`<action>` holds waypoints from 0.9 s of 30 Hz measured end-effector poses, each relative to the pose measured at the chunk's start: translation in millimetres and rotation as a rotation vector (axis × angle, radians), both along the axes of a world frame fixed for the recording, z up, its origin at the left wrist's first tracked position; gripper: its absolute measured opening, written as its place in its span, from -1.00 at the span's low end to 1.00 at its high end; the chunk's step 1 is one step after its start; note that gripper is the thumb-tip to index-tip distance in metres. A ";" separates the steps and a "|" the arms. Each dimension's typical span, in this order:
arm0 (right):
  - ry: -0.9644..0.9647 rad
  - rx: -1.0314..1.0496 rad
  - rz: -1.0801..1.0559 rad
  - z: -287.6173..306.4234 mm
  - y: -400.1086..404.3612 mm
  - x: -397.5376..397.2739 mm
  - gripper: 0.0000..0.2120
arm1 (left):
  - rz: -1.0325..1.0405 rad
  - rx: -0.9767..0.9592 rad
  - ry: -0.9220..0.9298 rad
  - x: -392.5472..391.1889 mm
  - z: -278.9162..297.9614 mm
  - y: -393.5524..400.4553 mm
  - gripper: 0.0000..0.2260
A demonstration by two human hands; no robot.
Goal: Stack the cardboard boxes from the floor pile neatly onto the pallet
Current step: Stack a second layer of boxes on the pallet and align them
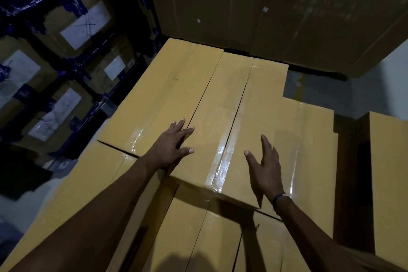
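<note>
A long taped cardboard box [223, 117] lies on top of a stack of similar boxes, its near end toward me. My left hand [171, 146] presses flat against the box's left edge with fingers spread and straight. My right hand [266, 168] lies along the box's right side near the front corner, fingers straight, a dark band on the wrist. Another box [167, 93] sits right beside it on the left at the same level. Lower boxes [205, 240] form the layer beneath. The pallet itself is hidden under the boxes.
Tall brown cartons [276, 6] stand like a wall behind the stack. Cartons with white labels and blue tape [55, 55] fill the left side. A lower box [309, 143] and another carton [388, 179] sit to the right, with grey floor [326, 95] beyond.
</note>
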State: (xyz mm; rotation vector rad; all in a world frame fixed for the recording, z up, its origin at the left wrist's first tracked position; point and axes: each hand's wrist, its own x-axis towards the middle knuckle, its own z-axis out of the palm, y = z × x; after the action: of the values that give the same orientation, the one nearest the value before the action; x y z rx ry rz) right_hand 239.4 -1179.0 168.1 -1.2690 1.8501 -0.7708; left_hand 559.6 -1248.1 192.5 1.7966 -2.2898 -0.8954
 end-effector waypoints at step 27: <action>0.018 0.026 0.241 12.6 66.5 -5.6 0.43 | -0.072 -0.108 -0.143 18.9 10.5 81.1 -0.18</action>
State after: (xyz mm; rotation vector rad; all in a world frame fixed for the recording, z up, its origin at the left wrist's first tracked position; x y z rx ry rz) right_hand 233.8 -1112.5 180.7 -1.4538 1.6760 -0.6048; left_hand 578.4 -1167.0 203.0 1.7984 -2.4510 -0.6578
